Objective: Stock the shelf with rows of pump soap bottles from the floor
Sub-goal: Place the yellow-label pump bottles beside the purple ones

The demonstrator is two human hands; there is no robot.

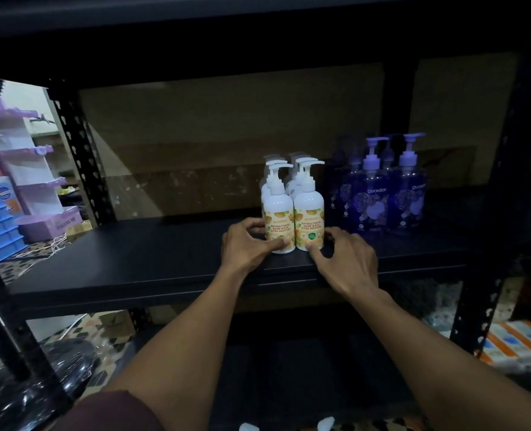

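Forearms stretch out from me up to the shelf (133, 262), wrists about level with its front edge. My left hand (247, 245) curls round the left white bottle (278, 209), thumb across its label. My right hand (346, 259) cups the right white bottle (308, 209), thumb at its base. Both bottles stand at the front of two white rows, just beside the purple bottles (382, 197). I judge I'm squaring this pair into line. Next I'd let go and fetch more from the floor, where pump tops (325, 424) show.
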